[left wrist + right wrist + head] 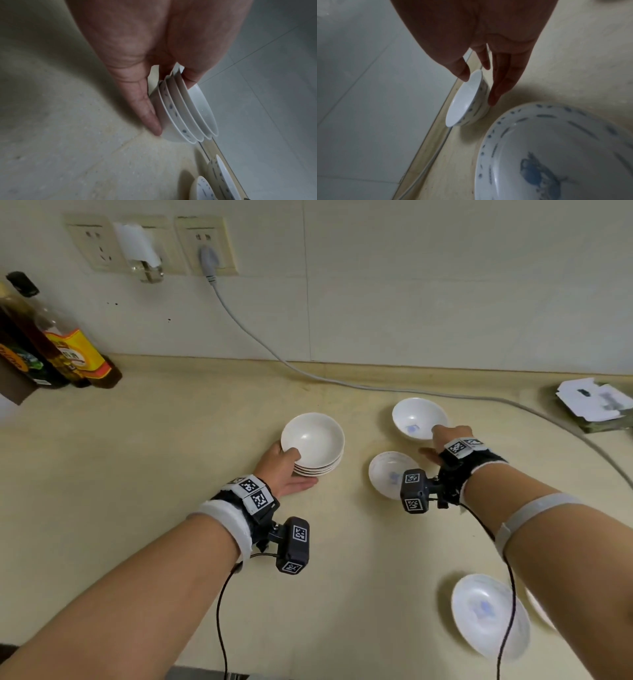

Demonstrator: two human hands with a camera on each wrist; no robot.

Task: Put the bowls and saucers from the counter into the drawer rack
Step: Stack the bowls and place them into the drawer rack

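Note:
A stack of several white bowls [318,445] [192,116] stands on the beige counter [154,474]. My left hand [296,470] [173,106] pinches the stack at its near left side, thumb on the top rim and fingers along the foot. A single white bowl [416,416] [464,100] with a blue mark sits to the right. My right hand [433,441] [477,90] holds it, thumb on the near rim and fingers by the base. A blue-patterned saucer [385,474] [556,155] lies between my hands. Another saucer [483,611] lies near the front edge, with one more mostly hidden under my right arm.
Oil and sauce bottles [68,354] stand at the back left. A grey cable [308,371] runs from the wall socket [209,248] across the back of the counter to the right. Folded papers [596,405] lie at the far right. No drawer rack is in view.

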